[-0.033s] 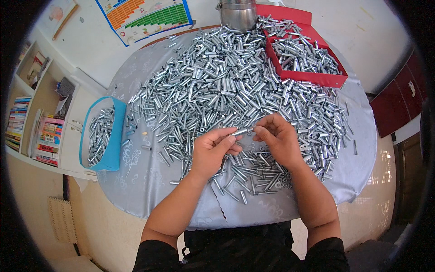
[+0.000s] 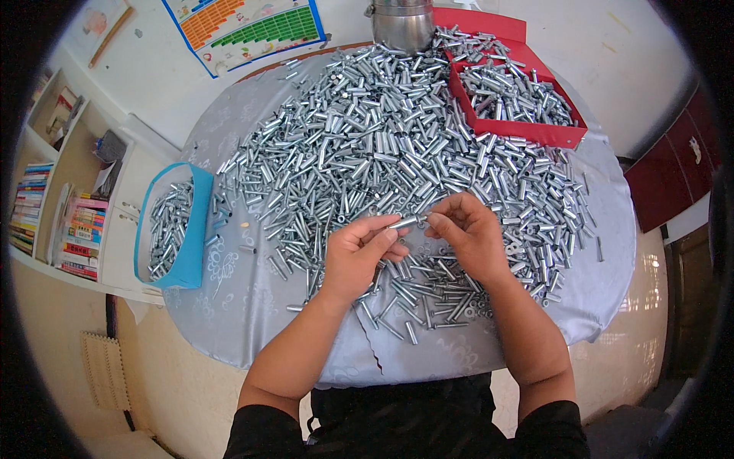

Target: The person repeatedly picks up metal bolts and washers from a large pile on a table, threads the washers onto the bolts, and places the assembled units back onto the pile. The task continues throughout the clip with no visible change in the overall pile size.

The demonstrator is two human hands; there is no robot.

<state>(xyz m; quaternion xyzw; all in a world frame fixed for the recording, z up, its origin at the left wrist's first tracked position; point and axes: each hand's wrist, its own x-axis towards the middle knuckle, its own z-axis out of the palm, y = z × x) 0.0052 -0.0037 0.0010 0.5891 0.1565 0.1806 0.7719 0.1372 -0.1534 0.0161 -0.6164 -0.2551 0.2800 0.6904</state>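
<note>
Over the front middle of the pile, my left hand (image 2: 358,252) is closed in a pinch on a shiny metal sleeve (image 2: 402,223), a short tube lying almost level. From the other side my right hand (image 2: 472,239) meets it, thumb and forefinger pinched on a small metal piece (image 2: 422,219) at the sleeve's right end. The fingertips partly hide that piece. Below and around both hands spreads a large heap of loose metal sleeves (image 2: 367,145). Between my forearms lie long thin bolts (image 2: 417,294), with several small nuts or washers (image 2: 478,307) beside my right wrist.
A blue open box (image 2: 197,229) of metal parts stands at the table's left edge. The red box (image 2: 527,136) at the back right also holds parts, next to a steel pot (image 2: 403,27). A grey cloth (image 2: 252,321) covers the round table. Bookshelves (image 2: 57,222) stand left.
</note>
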